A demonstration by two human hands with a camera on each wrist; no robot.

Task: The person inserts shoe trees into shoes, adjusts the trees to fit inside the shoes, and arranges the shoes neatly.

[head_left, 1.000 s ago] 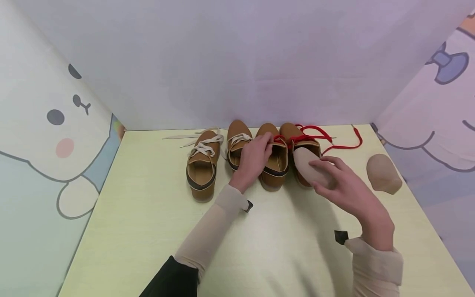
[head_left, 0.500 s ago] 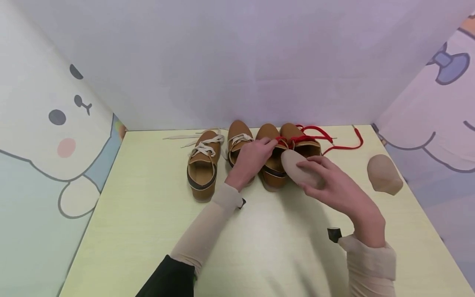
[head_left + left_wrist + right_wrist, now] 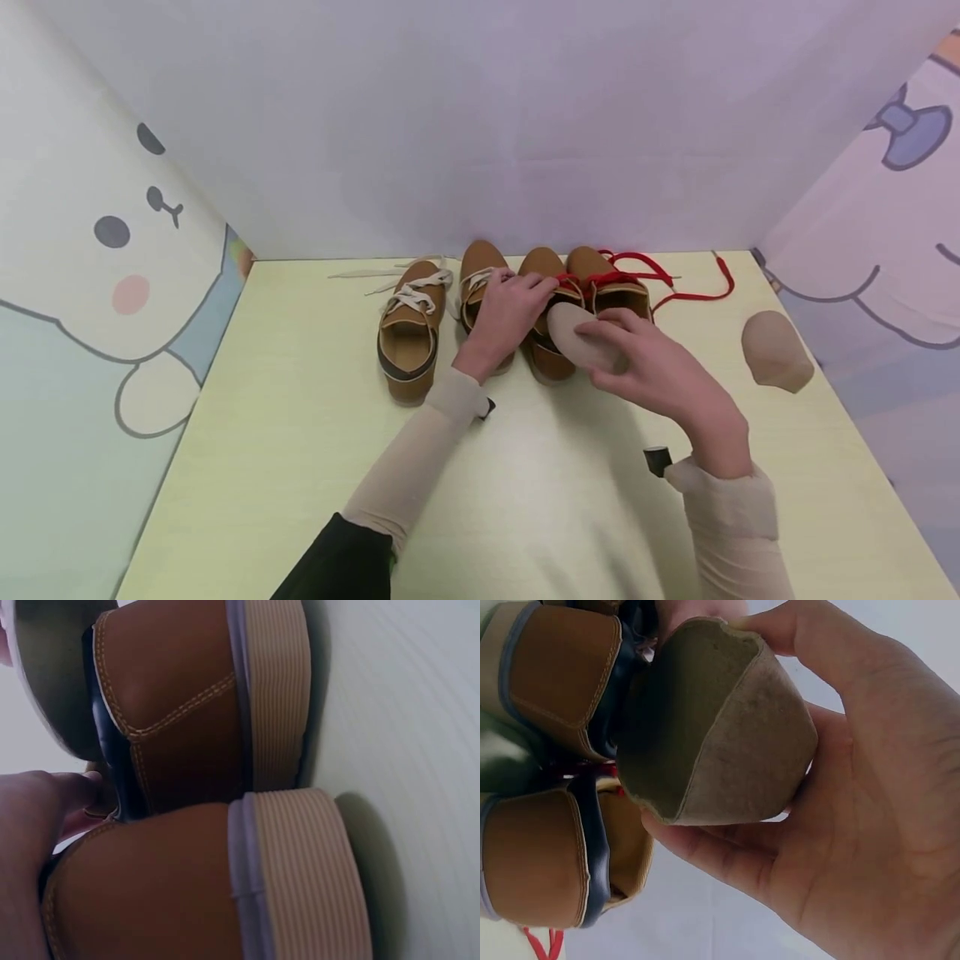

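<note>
My right hand grips a beige, hollow, toe-shaped shoe insert between thumb and fingers. In the head view its rounded end overlaps the opening of the third brown shoe, which has red laces. The right wrist view shows the insert's dark hollow side and folded edge. My left hand reaches across the second shoe and pinches the third shoe near its tongue and laces. In the left wrist view, the fingertips sit at that shoe's collar, behind two heels. Part of the shoe's opening is hidden by the insert.
Left of my left hand stands a brown shoe with white laces. The fourth shoe, red-laced, stands close against the third, its red lace trailing right. Another beige insert lies near the table's right edge. A pale wall rises behind.
My right hand has carried the insert leftward, from over the fourth shoe to the third shoe's opening. The left hand has shifted slightly left, staying at the third shoe.
</note>
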